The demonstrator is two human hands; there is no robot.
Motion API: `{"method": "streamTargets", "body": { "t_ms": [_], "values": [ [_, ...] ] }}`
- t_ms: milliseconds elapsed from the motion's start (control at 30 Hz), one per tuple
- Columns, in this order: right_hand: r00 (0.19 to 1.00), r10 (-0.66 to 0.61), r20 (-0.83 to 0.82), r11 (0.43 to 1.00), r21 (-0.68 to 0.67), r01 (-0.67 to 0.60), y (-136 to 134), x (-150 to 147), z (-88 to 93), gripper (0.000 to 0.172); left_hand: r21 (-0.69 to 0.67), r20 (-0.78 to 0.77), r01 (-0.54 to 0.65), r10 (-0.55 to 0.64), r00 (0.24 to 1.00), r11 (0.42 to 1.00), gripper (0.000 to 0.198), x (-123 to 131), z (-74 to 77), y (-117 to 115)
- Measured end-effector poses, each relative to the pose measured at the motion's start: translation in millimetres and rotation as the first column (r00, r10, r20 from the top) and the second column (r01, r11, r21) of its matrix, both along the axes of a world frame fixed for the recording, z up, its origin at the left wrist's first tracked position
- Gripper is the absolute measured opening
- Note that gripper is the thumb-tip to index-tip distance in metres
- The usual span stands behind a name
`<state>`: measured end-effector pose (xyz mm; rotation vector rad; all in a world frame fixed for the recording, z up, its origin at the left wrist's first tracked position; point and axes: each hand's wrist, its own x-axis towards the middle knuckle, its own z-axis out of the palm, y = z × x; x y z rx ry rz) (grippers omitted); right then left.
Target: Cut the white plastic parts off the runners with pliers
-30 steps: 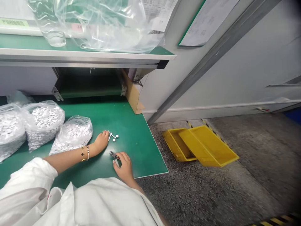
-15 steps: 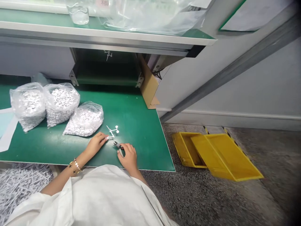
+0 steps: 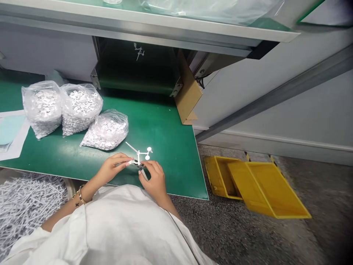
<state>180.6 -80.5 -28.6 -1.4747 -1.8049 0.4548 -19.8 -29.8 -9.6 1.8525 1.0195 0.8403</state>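
Observation:
My left hand [image 3: 112, 167] pinches the near end of a branched white plastic sprue [image 3: 138, 156]. Small round white discs sit at the sprue's right end, and a thin straight arm points away to the upper left. In my right hand [image 3: 154, 179] is a pair of side cutters [image 3: 143, 173], fingers closed round the grips. The cutter jaws are at the sprue's near part, beside my left fingertips. Whether the blades are closed on the plastic is too small to tell.
Beyond my left hand stand several clear bags [image 3: 106, 129] of small white parts. A dark conveyor [image 3: 138, 71] carries another sprue, with a cardboard panel [image 3: 189, 88] alongside. White sticks fill a container [image 3: 33, 206] below left. Yellow crates [image 3: 270, 187] lie on the right-hand floor.
The side cutters have moved in from beside the sprue to its near part, and my hands are closer together. The sprue has turned slightly. The camera view has shifted.

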Motion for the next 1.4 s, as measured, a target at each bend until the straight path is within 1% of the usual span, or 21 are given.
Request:
{"method": "streamTargets", "body": {
  "t_ms": [167,400,567,733,833,1067,1267,1400],
  "values": [
    [0.998,0.003,0.056,1.000,0.019,-0.004,-2.2,-0.7,3.6,0.028,-0.016,0.003,0.001,-0.001,1.000,1.000,0.024,-1.1,0.0,2.8],
    [1.000,-0.017,0.000,1.000,0.017,0.017,-0.4,-0.9,6.5,0.028,0.016,0.024,0.033,-0.033,0.999,0.999,0.024,0.5,1.2,8.3],
    [1.000,-0.019,0.002,0.999,0.044,0.019,3.6,0.2,8.3,0.027,0.026,0.007,0.053,-0.053,0.999,0.998,0.025,0.8,4.3,11.7],
    [0.998,0.004,0.062,1.000,-0.005,-0.003,7.3,2.0,9.2,0.028,0.034,-0.004,0.065,-0.065,0.998,0.997,0.025,-0.7,2.6,14.9],
    [0.997,0.020,0.071,1.000,-0.019,-0.019,8.5,3.3,9.9,0.028,0.042,-0.004,0.070,-0.069,0.998,0.997,0.025,-1.2,0.0,16.1],
    [0.998,0.039,0.052,0.999,-0.001,-0.039,8.7,6.4,7.1,0.028,0.122,-0.016,0.071,-0.070,0.997,0.990,0.024,-0.7,-3.3,15.3],
    [0.987,0.060,0.151,0.997,0.028,-0.065,7.6,8.1,6.0,0.025,0.188,-0.006,0.099,-0.099,0.995,0.977,0.025,-1.8,-4.4,14.5],
    [0.988,0.058,0.144,0.997,0.034,-0.064,7.6,7.9,6.6,0.025,0.194,-0.003,0.117,-0.119,0.993,0.974,0.025,-3.0,-5.4,14.1]
  ]
}}
